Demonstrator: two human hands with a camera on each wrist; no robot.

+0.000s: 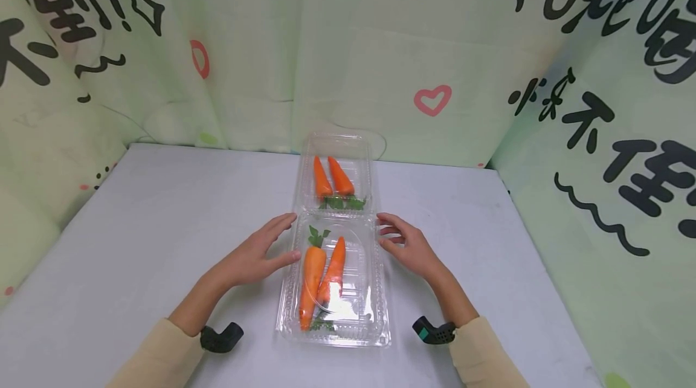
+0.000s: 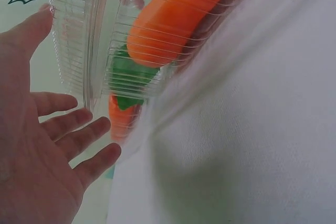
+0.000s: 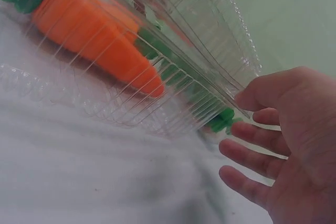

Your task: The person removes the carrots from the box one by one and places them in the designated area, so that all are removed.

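A clear plastic clamshell box lies on the table, its lid down over two orange carrots with green tops, a thicker carrot at left and a slimmer carrot beside it. Directly behind sits a second clear box holding two more carrots. At the left side of the front box, my left hand has spread fingers, its thumb by the lid edge. Opposite it, my right hand has loosely bent fingers by the box's right rim; whether they touch is hard to tell.
A white table carries the boxes. Pale green curtains with black lettering and heart shapes hang behind and along both sides. Each wrist wears a black band device.
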